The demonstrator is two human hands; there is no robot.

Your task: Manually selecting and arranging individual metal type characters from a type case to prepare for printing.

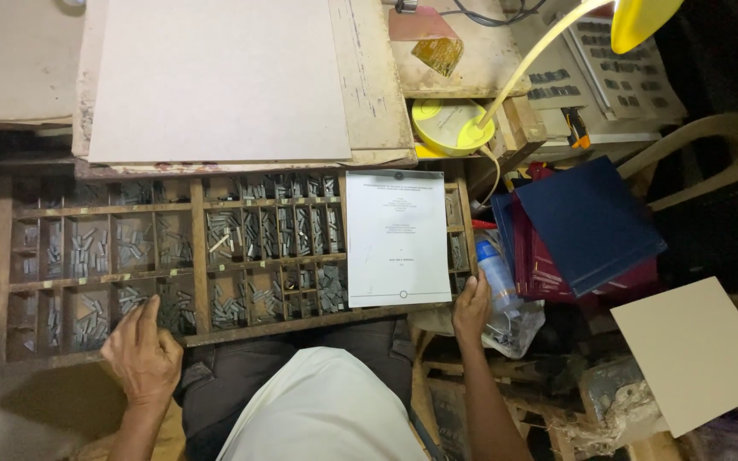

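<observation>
Your left hand (141, 354) rests on the wooden tray (198, 324) front edge, fingers pressed together over the metal pieces (172, 312). Right hand (471, 309) grips the tray's right corner beside the white sheet (398, 237).

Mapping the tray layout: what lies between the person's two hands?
In the head view, between left hand and right hand: wooden tray compartments of metal type, then white sheet.

sheet (397, 237) on type case (198, 256), bottle (495, 275) right
</observation>
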